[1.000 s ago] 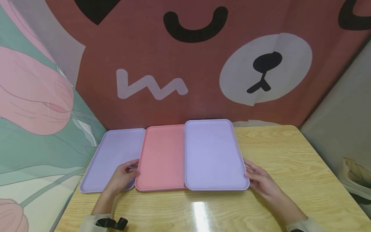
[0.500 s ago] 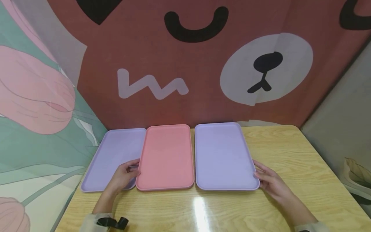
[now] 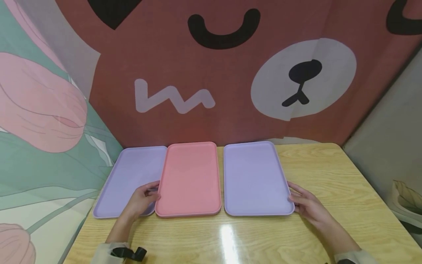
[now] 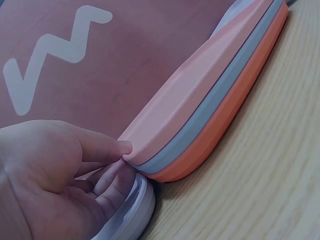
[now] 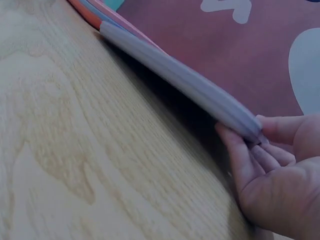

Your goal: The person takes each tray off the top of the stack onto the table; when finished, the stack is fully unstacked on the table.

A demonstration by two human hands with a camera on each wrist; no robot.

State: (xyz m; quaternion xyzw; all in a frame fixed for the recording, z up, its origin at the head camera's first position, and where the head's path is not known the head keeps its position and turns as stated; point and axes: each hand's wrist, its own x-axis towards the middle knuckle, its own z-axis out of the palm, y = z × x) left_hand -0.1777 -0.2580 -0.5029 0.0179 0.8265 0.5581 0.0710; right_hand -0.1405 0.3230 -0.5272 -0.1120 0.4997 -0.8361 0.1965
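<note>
- Nearest: a black strap [image 3: 128, 253] at the left sleeve cuff, lying over the near edge of the wooden table [image 3: 329, 176].
- Left hand [image 3: 142, 201]: thumb on top of the pink tray's [image 3: 188, 179] left rim, fingers curled beneath it. The left wrist view shows this pinch close up, thumb tip [image 4: 122, 146] on the upper edge, fingers tucked under.
- That same view shows the pink tray as the top of a stack: a grey-blue layer [image 4: 220, 100] and an orange layer [image 4: 235, 107] lie directly under it.
- The left hand rests over the near right corner of a lilac tray [image 3: 128, 176], which lies flat just left of the pink one; the pink rim overlaps its right edge.
- Right hand [image 3: 304, 205]: clamped on the right rim of a second lilac tray [image 3: 254, 179], thumb above, fingers [image 5: 250, 160] below, as the right wrist view shows. There that edge stands raised off the table with shadow beneath it.
- Between the hands: the pink tray and the right lilac tray side by side, a narrow strip of table showing between them.
- Right of the right hand: bare wood grain, then a pale bag [image 3: 403, 203] past the table's edge.
- Beyond all three trays: a red backdrop [image 3: 214, 73] with a cartoon bear face; a green and pink floral panel [image 3: 39, 128] beyond the left hand.
</note>
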